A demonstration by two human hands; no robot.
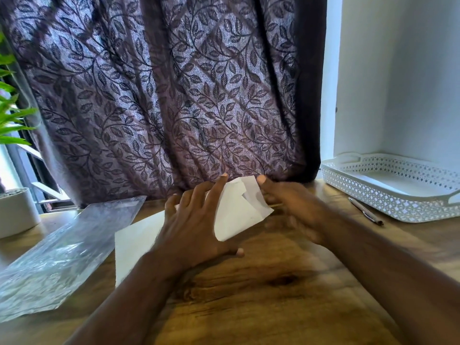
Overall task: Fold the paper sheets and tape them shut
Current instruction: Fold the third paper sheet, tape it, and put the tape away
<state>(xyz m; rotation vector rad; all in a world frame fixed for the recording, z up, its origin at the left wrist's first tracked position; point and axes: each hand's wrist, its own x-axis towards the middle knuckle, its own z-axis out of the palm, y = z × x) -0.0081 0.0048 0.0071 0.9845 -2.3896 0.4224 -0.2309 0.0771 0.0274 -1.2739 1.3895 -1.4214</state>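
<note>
A folded white paper sheet is lifted a little above the wooden table, between my two hands. My left hand grips its left side, fingers spread over the top and thumb under the lower edge. My right hand, blurred, touches the sheet's right edge, with its index finger up at the top corner. A flat white sheet lies on the table under my left hand and forearm. No tape is in view.
A clear plastic bag lies at the left. A white perforated tray stands at the back right, a pen in front of it. A white plant pot sits far left. A patterned curtain hangs behind the table.
</note>
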